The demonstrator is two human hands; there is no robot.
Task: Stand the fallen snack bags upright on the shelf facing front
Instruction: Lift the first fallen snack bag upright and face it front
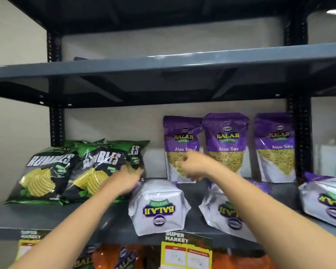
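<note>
**Snack bags: three purple ones up, three still down**

Snack bags sit on the grey metal shelf (47, 216), middle tier of a dark steel rack.

Done, as far as visible:
- Three purple-and-clear "Aloo Sev" pouches stand upright at the back, labels front: left standing pouch (179, 136), middle standing pouch (226, 133), right standing pouch (274, 140).
- Green-and-black glossy "Rumbles" chip bags (47, 171) on the left lean back in an overlapping group, fronts readable. Not dead vertical, but not flat either.

Left to do:
- Fallen white-and-purple pouch (157, 206) lies at the shelf front, centre, logo upside down to the camera.
- Second fallen pouch (219, 208) lies just right of it, partly hidden by the right forearm.
- Third fallen pouch (326, 204) lies at the far right, cut off by the frame edge.

Hands:
- Left hand (127, 179) reaches to the lower right corner of the rightmost chip bag, fingers against it; motion blur means I can't tell if it grips or just touches.
- Right hand (192, 166) is in front of the left standing pouch, fingers curled loosely. Blurred, so I can't tell if it pinches the pouch or holds nothing.

Judgement: roughly half done. Neither hand is on a fallen pouch yet. Three lifts remain, each needing a flip so the label reads right way up and faces front.
</note>
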